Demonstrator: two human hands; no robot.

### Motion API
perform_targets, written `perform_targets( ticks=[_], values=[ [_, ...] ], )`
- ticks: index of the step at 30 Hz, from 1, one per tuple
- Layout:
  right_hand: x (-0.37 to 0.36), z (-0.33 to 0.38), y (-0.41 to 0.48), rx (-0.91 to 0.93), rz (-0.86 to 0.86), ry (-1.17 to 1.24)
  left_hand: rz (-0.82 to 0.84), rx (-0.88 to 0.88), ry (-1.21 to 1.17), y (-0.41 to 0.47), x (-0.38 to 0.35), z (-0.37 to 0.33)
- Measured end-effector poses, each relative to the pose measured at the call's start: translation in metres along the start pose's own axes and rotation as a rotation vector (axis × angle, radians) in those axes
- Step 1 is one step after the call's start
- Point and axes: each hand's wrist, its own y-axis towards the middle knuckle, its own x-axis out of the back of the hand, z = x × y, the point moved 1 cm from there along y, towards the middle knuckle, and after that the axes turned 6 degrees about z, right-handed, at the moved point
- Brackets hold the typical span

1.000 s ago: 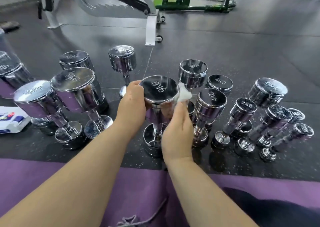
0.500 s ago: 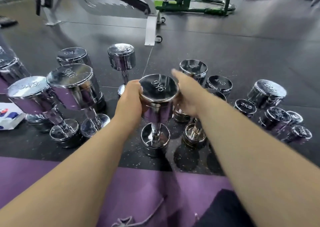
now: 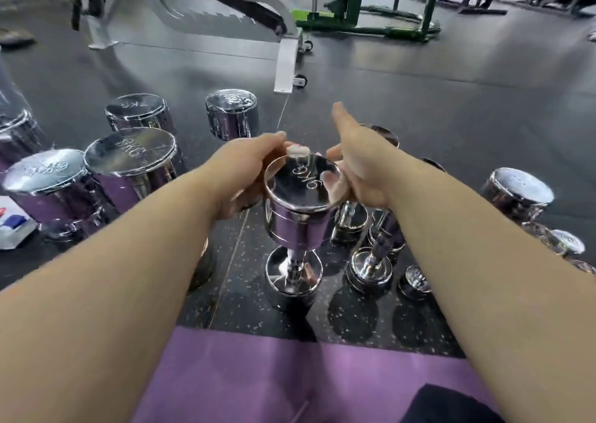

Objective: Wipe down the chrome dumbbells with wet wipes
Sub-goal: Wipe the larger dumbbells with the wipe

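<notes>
Head view: an upright dumbbell [image 3: 303, 203] is stood on one end on the dark speckled floor [image 3: 451, 116], just beyond the far edge of the purple mat [image 3: 258, 374]. In this position its upper head is brought within easy reach and its flat face is turned up. That head is gripped at its far-left side by the left hand [image 3: 240, 177], with the fingers curled behind the rim, apparently to stop the weight from tipping or turning while it is rubbed. A bunched wet wipe [image 3: 298, 151] is seen at the far rim of the head, between the left fingertips and the right thumb. The right hand [image 3: 361, 164] is laid against the right side of the head, with the forefinger [image 3: 340, 116] stretched out. Whether the wipe is pinched by it cannot be told, since the other fingers are hidden. The other dumbbells [image 3: 130, 151] are stood on end to both sides, apart from this one, probably so that each can be taken in turn.
</notes>
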Motion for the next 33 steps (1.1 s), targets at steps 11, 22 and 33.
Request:
perform_targets(
  ticks=[11,22,33],
  values=[
    [-0.011,-0.076,-0.015,0.161,-0.208,0.535,0.190,0.082,-0.059,0.005,-0.007,-0.007],
    [-0.031,-0.084,-0.012,0.187,-0.165,0.632,0.016,-0.122,-0.041,-0.015,-0.012,-0.006],
    [-0.045,-0.078,-0.036,0.223,-0.214,0.494,-0.240,-0.157,-0.006,-0.061,-0.015,0.018]
  ],
)
